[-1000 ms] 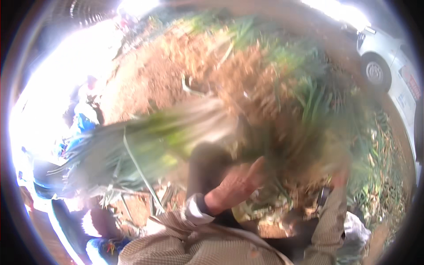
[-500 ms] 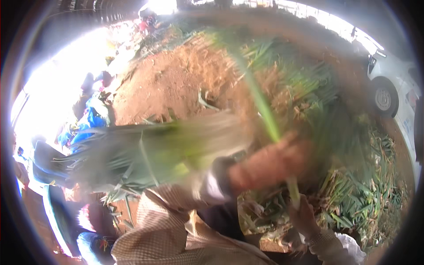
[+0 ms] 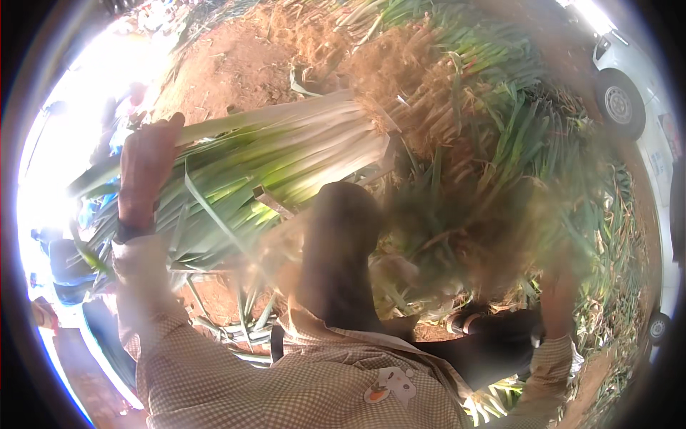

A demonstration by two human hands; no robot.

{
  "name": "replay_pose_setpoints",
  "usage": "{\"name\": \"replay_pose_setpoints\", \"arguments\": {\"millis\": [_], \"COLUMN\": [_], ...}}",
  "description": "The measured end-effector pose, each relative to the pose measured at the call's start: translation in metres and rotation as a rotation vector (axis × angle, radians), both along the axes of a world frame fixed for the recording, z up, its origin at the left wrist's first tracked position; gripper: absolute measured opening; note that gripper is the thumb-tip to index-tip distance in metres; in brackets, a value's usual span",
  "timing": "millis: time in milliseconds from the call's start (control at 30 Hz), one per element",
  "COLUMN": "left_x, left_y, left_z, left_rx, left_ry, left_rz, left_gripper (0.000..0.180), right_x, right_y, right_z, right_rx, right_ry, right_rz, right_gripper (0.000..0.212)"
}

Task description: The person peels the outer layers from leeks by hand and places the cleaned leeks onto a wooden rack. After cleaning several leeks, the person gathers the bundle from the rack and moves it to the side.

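Observation:
Stretched out to the left, my left hand is closed round the leafy end of a leek. That leek lies along the far side of a neat row of leeks, white root ends to the right and green leaves to the left. On the right, my right hand is low beside a heap of leeks; blur hides its fingers and anything in them. My dark-trousered knee is bent close to the near side of the row.
Bare reddish soil lies beyond the row. Bundled leeks with tangled brown roots are piled at the far middle. Cut leaves litter the right side, and a white vehicle stands beyond. Strong glare covers the far left.
The view has tipped downward. My left hand has swung from the middle to the far left, and the leek held upright before no longer stands between my hands. My right hand has moved right.

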State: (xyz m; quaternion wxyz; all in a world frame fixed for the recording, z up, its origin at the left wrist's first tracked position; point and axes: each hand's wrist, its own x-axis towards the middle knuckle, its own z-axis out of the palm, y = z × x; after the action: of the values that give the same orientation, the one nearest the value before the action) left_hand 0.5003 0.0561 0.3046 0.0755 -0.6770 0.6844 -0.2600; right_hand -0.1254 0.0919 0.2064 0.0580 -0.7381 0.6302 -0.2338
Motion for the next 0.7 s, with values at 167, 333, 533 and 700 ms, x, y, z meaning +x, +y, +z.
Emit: {"name": "replay_pose_setpoints", "arguments": {"millis": [167, 333, 533, 700], "left_x": [0.014, -0.001, 0.013, 0.004], "left_y": [-0.055, -0.095, -0.082, -0.075], "left_z": [-0.108, -0.218, -0.250, -0.244], "left_rx": [0.157, 0.123, 0.048, -0.013], "left_ry": [0.080, 0.310, 0.375, 0.412], "left_rz": [0.120, 0.217, 0.120, 0.077], "left_gripper": [0.038, 0.048, 0.049, 0.056], "right_x": [0.040, 0.079, 0.099, 0.116], "right_y": [0.004, -0.008, -0.019, -0.025], "right_z": [-0.024, -0.037, -0.044, -0.049], "right_rx": [-0.031, 0.083, 0.259, 0.232], "right_ry": [-0.060, -0.247, -0.400, -0.447], "right_rz": [0.199, 0.415, 0.389, 0.439], "right_gripper": [0.019, 0.019, 0.019, 0.018]}}
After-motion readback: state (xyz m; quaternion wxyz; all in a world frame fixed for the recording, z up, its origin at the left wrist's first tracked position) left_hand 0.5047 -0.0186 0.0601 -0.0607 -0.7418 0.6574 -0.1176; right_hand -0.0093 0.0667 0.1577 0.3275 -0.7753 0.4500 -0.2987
